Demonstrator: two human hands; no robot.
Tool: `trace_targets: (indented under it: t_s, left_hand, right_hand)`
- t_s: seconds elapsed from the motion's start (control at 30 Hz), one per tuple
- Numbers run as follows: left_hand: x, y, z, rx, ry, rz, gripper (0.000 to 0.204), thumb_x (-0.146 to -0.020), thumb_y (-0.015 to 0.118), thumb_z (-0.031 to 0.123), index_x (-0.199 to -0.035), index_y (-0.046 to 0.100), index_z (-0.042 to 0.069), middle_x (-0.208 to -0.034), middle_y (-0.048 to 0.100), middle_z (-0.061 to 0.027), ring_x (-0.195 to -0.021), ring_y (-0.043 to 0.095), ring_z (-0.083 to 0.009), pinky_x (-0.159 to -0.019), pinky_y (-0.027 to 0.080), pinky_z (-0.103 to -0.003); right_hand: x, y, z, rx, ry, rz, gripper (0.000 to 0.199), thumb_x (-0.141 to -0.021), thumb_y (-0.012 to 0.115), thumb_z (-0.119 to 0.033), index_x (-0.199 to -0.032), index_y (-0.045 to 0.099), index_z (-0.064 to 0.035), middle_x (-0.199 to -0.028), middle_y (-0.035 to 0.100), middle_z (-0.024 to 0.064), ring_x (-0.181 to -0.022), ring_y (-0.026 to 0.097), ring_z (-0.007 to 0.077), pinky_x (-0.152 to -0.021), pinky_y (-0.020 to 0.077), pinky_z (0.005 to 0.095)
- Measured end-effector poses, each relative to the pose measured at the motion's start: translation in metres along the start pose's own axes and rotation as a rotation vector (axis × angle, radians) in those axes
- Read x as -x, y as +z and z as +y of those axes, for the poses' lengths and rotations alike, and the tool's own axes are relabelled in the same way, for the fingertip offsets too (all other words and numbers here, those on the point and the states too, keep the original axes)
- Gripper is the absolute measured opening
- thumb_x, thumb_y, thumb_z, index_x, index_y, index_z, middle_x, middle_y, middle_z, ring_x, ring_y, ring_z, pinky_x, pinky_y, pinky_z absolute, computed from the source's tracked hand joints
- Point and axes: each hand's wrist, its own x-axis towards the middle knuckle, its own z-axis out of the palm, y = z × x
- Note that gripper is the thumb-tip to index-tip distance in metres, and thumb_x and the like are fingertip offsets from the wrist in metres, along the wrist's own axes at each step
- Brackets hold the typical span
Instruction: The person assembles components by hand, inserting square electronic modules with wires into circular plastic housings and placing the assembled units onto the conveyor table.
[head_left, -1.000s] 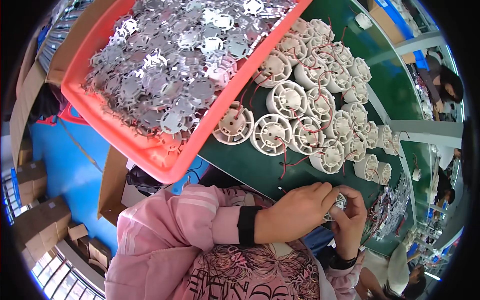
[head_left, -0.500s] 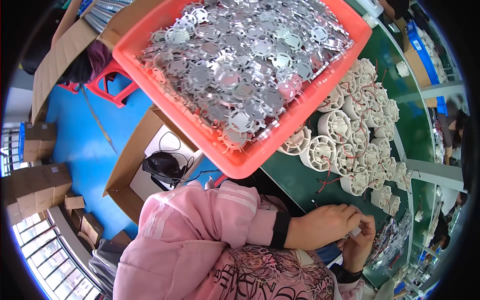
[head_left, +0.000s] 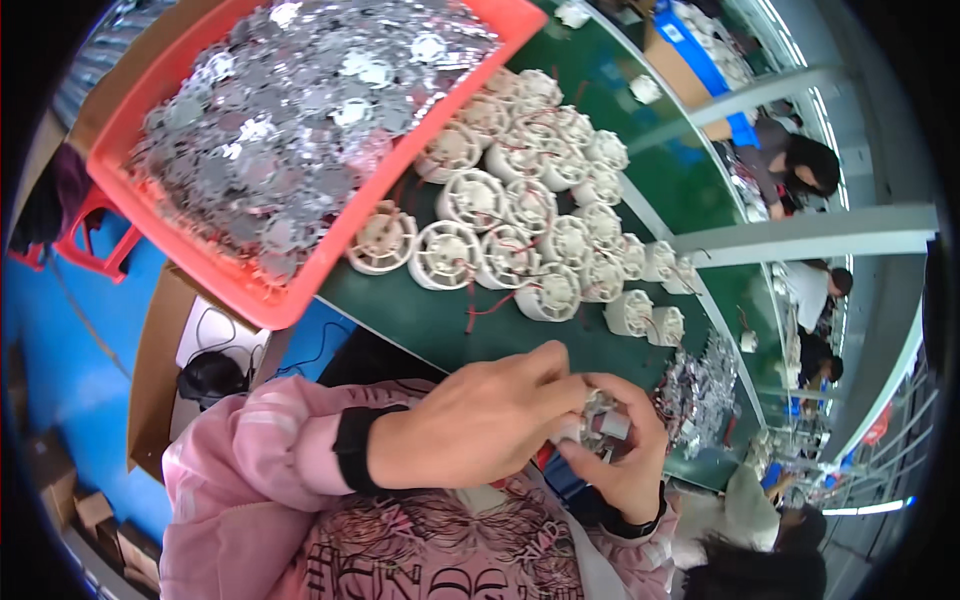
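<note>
Tray [head_left: 265, 308] of discs [head_left: 250, 140] (part [head_left: 613, 425] in fingers [head_left: 640, 410])

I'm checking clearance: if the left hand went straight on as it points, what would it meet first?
Likely the small grey part, which the left hand seems to touch; the right hand curls around its far side, though depth is unclear.

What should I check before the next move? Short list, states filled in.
1. Left hand on the small part: ok, fingers at it.
2. Right hand on it: ok, thumb and fingers around it.
3. Part's fit: cannot tell, fingers partly cover it.
4. Metal discs in the red tray: ok, large pile.
5. Red wires clear of white housings: not ok, some lie across them.
</note>
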Motion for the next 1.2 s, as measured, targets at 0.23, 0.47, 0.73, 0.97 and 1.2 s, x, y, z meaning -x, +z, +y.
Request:
trace_targets:
  t_s: [0.23,0.47,0.73,0.97,1.2]
  left_hand:
    - [-0.002,-0.016,0.016,0.114,-0.026,-0.134,0.008,-0.082,0.061,0.002,-0.087,0.057,0.005,-0.077,0.051,-0.0107,-0.070,0.055,-0.0292,-0.055,0.042,-0.037]
    - [-0.015,-0.017,0.001,-0.039,0.198,-0.196,0.015,-0.083,0.061,0.007,-0.097,0.057,0.005,-0.076,0.054,-0.0081,-0.068,0.055,-0.0268,-0.057,0.044,-0.035]
    - [-0.032,-0.014,0.031,0.395,-0.614,-0.416,0.030,-0.092,0.054,0.019,-0.114,0.047,-0.001,-0.078,0.058,-0.0062,-0.067,0.057,-0.0153,-0.060,0.045,-0.030]
    - [-0.023,-0.006,0.023,0.778,-0.645,-0.401,0.041,-0.098,0.043,0.023,-0.130,0.036,-0.001,-0.109,0.056,-0.0069,-0.081,0.059,-0.0103,-0.070,0.049,-0.024]
    - [-0.026,0.004,0.029,0.858,-0.601,-0.258,0.034,-0.099,0.043,0.023,-0.123,0.038,-0.001,-0.087,0.062,-0.0092,-0.066,0.063,-0.0122,-0.057,0.046,-0.026]
  right_hand:
    - [0.012,-0.019,-0.020,-0.088,-0.055,-0.105,0.060,-0.061,0.081,-0.003,-0.116,0.057,0.0037,-0.107,0.064,0.0130,-0.092,0.063,0.0160,-0.080,0.0497,0.0277]
    - [0.019,-0.023,-0.013,-0.232,-0.030,-0.120,0.062,-0.060,0.082,-0.004,-0.116,0.057,0.0030,-0.103,0.066,0.0115,-0.088,0.066,0.0140,-0.076,0.0507,0.0244]
    - [0.006,-0.021,-0.022,-0.023,-0.113,-0.103,0.069,-0.061,0.084,-0.009,-0.123,0.055,-0.0021,-0.115,0.060,0.0114,-0.085,0.064,0.0135,-0.069,0.0510,0.0234]
    - [0.001,-0.017,-0.020,-1.042,0.349,-0.205,0.080,-0.078,0.069,-0.018,-0.145,0.028,-0.0064,-0.132,0.046,0.0127,-0.092,0.061,0.0178,-0.059,0.0519,0.0229]
    - [-0.009,-0.023,-0.018,-1.126,0.379,-0.335,0.080,-0.081,0.061,-0.019,-0.148,0.019,-0.0068,-0.130,0.048,0.0130,-0.090,0.062,0.0194,-0.049,0.0540,0.0242]
